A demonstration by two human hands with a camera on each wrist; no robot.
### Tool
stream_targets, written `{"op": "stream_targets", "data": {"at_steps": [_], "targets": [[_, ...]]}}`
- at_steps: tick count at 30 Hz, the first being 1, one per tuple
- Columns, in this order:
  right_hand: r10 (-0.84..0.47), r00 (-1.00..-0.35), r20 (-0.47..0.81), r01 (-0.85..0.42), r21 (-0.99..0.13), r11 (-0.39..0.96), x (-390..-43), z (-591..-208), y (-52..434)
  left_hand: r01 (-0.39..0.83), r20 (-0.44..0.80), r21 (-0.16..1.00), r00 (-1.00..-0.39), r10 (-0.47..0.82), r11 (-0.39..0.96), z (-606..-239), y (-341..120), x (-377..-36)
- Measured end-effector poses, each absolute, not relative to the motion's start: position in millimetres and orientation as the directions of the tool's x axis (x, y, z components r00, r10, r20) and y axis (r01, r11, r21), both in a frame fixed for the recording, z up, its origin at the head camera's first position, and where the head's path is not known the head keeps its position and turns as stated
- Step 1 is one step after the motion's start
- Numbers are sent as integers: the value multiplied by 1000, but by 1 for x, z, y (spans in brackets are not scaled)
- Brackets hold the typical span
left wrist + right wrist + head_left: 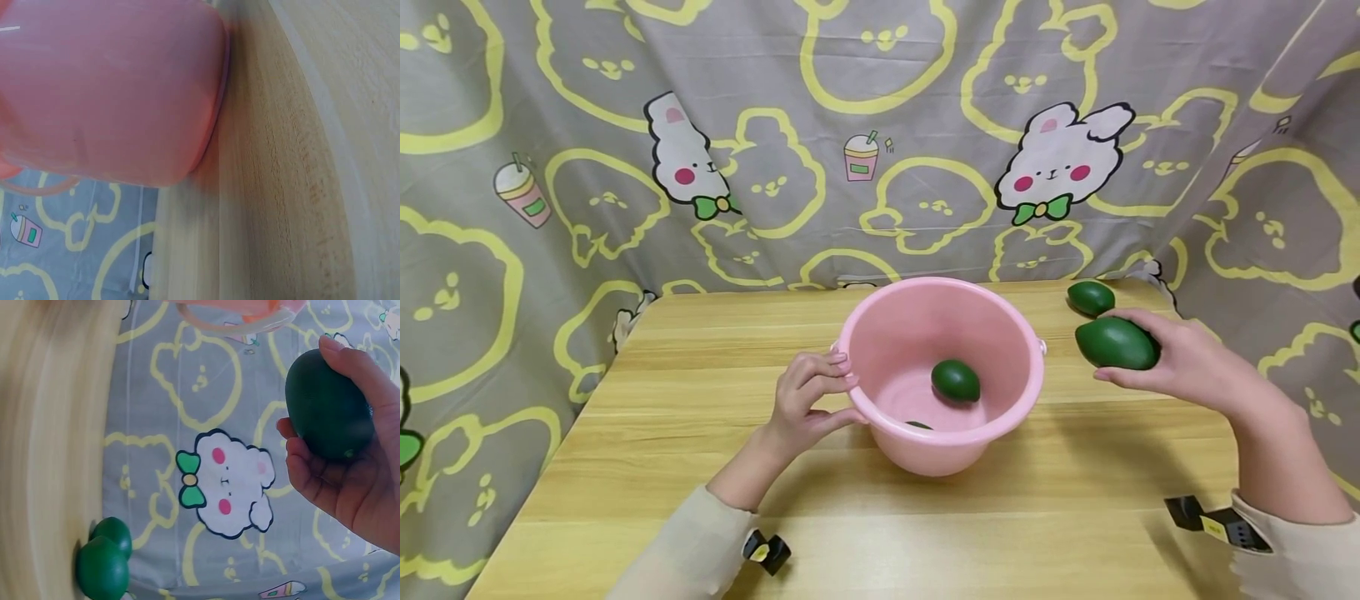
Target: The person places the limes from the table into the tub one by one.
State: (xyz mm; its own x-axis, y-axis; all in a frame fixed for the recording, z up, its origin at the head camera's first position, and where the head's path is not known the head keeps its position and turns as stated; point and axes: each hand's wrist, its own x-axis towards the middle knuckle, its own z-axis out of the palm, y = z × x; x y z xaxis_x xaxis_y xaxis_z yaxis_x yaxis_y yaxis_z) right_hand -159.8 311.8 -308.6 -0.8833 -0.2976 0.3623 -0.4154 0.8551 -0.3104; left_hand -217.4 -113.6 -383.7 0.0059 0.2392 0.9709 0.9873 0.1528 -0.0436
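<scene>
2 hands worked: my left hand (808, 398) gripped the pink bucket (880, 333) rim, my right hand (1180, 358) clasped a green avocado (1116, 342) beside it above the bench (700, 433); a loose hold could drop it short.

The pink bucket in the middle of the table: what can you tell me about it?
The pink bucket looks like smooth, slightly glossy plastic, round, with a rolled rim and walls tapering to a narrower base. It stands upright near the middle of the wooden table. Small lugs sit on opposite sides of the rim; the right wrist view shows a thin pink handle hanging there. The left hand grips its near-left rim. Inside lies one dark green avocado, and a sliver of another green thing peeks above the near wall.
</scene>
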Motion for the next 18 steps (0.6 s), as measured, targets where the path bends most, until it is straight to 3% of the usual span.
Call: {"op": "stream_targets", "data": {"at_steps": [8,18], "targets": [[-380,-775,505,-547,-233,804,-161,-296,307,988,972,-45,9,236,150,-384,-113,-218],[-399,-752,525,-578,-232,783,-165,-283,299,987,972,-52,15,235,149,-385,-113,-218]]}}
